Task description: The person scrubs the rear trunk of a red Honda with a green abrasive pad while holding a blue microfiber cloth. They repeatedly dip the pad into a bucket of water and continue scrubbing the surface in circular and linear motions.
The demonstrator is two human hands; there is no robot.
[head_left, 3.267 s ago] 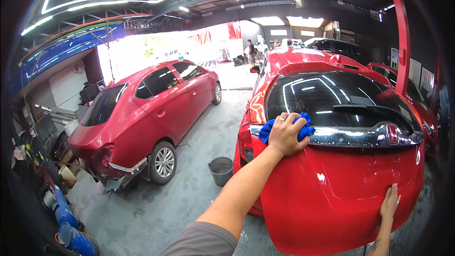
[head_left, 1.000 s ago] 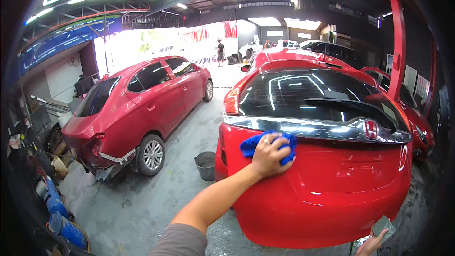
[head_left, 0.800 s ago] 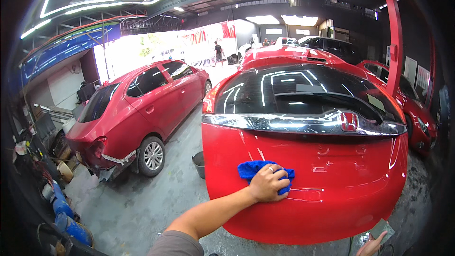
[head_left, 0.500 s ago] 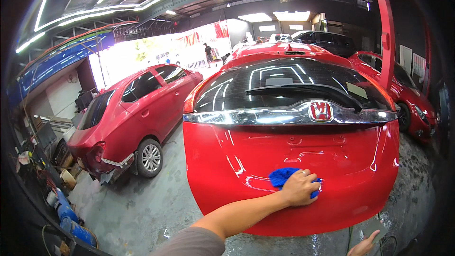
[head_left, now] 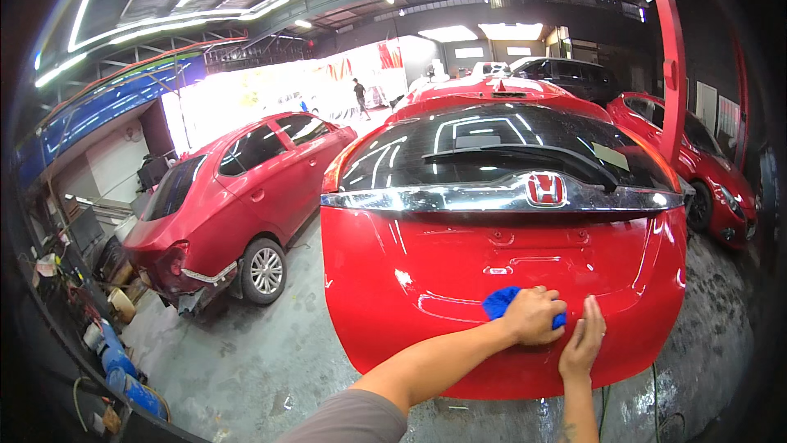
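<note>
A bunched blue cloth is gripped in my left hand, which presses it on the lower part of a glossy red car tailgate. Blue shows on both sides of the fingers. Just right of it is my right hand, fingers stretched upward and holding nothing, in front of the same panel; whether it touches the paint I cannot tell. Above the hands, a chrome strip with a red badge crosses the tailgate under the dark rear window and its wiper.
A second red car with a damaged rear corner stands at left; another red car is at right, behind a red post. Blue containers line the lower left. Hoses hang below the tailgate. A person is far back.
My left hand has moved slightly right and up with the blue cloth. My right hand has risen from the lower edge to beside it at the panel.
</note>
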